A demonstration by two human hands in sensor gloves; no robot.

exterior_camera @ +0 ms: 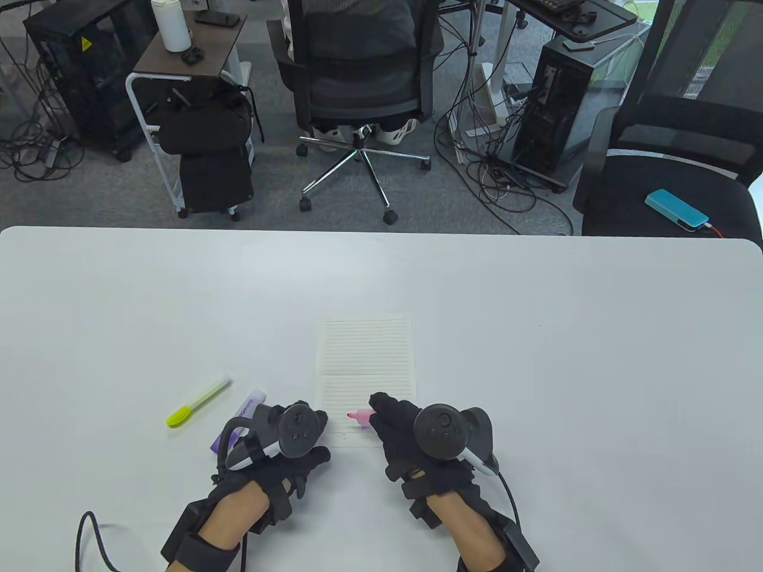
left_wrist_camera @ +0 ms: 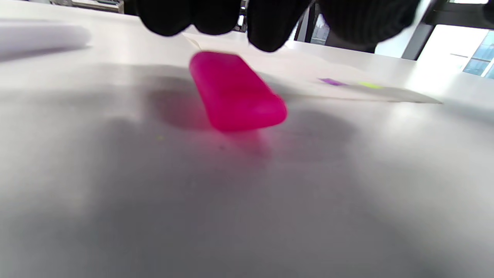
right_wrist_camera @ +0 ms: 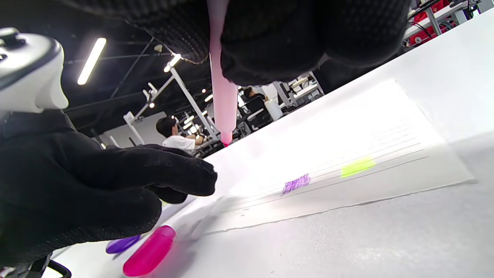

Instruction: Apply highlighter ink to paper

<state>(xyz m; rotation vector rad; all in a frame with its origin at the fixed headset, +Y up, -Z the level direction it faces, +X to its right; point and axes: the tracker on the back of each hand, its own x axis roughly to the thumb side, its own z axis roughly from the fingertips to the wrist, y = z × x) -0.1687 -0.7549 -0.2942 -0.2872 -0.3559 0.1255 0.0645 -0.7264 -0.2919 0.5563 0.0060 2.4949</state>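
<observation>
A lined paper (exterior_camera: 366,357) lies on the white table (exterior_camera: 566,357). My right hand (exterior_camera: 381,417) grips an uncapped pink highlighter (right_wrist_camera: 223,96), tip down just over the paper's lower left part. The sheet (right_wrist_camera: 347,146) carries a purple mark (right_wrist_camera: 296,183) and a yellow mark (right_wrist_camera: 357,166). My left hand (exterior_camera: 310,435) rests by the paper's lower left corner, fingers (right_wrist_camera: 173,177) stretched out and holding nothing. The pink cap (left_wrist_camera: 235,90) lies on the table under those fingers, and it also shows in the right wrist view as the pink cap (right_wrist_camera: 150,251).
A capped yellow highlighter (exterior_camera: 197,402) lies left of my left hand. A purple highlighter (exterior_camera: 241,417) lies partly hidden under that hand, with a purple cap (right_wrist_camera: 122,244) beside the pink one. Office chairs and computer towers stand beyond the table's far edge.
</observation>
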